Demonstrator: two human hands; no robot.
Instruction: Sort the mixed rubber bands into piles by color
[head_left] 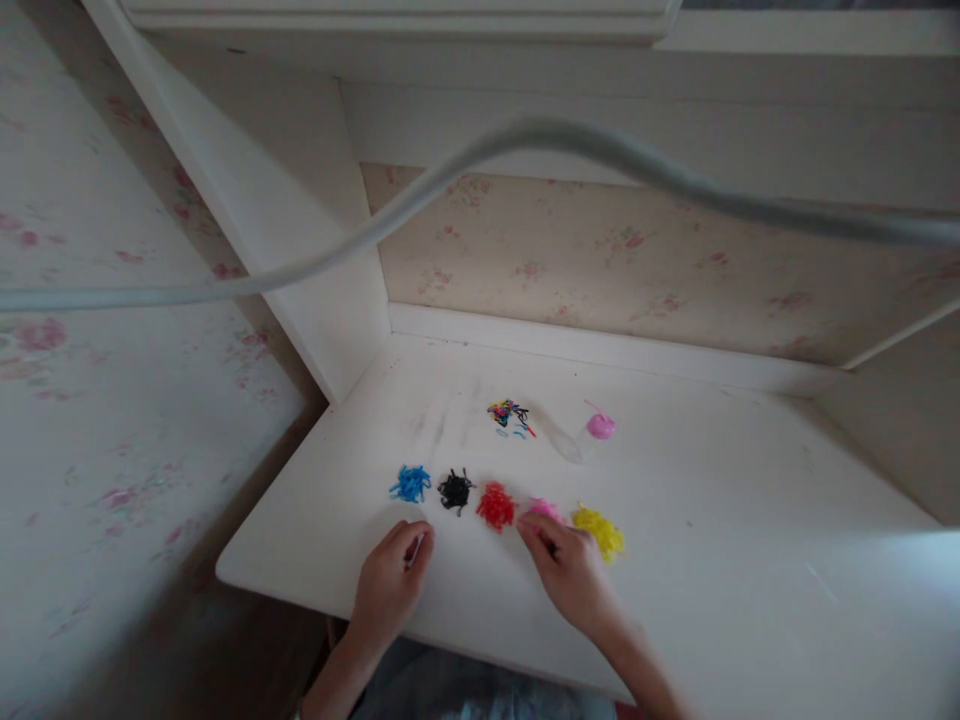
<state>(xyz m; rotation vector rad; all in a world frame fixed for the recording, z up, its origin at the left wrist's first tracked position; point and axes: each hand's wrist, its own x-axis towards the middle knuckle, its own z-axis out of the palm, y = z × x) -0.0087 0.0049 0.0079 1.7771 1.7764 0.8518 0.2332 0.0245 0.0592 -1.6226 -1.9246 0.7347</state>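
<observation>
Across a white desk (750, 530) backed by floral wallpaper (525, 245), five heaps of small band-like pieces, sorted by colour and set in a slightly slanting row. From left to right: blue heap (410, 484), black heap (454, 490), red heap (496, 507), pink heap (544, 508) and yellow heap (599, 533).

At the near side, left hand (394, 572) poised in front of the blue and black heaps, apart from both; fingers curled inward, thumb close to the fingertips, too small in view to tell whether meeting or gripping anything. Farther along, right hand (566, 565) stretched to the space between red and pink; thumb and fingertips together in a pinch, partly covering the pink heap, with yellow just beside the knuckles. Impossible to tell of any piece caught between those tips.

Behind the row, closer to the wall, a mixed heap (504, 412) of several colours, with a few loose pieces near its front edge. To its right, a pink item (601, 427) too blurred to name, and near it a see-through item (568, 447) flat on the desktop. Overhead, a white cable (555, 135) curving across the full view.
</observation>
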